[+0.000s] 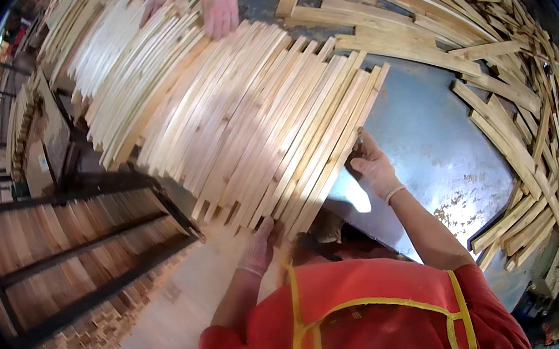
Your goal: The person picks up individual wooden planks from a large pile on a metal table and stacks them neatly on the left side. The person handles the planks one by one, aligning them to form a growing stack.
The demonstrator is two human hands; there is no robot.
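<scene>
Four hands are showing in total: the person's left hand [259,248], the person's right hand [374,171] and two co-worker's hands [221,8]. Wooden strips [244,129] are numbering well over twenty in the side-by-side row, glare and blur preventing an exact tally, while loose boards [507,122] are lying in dozens, too overlapped to count. One red apron [375,279], one metal tabletop [423,117] and one dark-framed rack [86,255] are appearing.
</scene>
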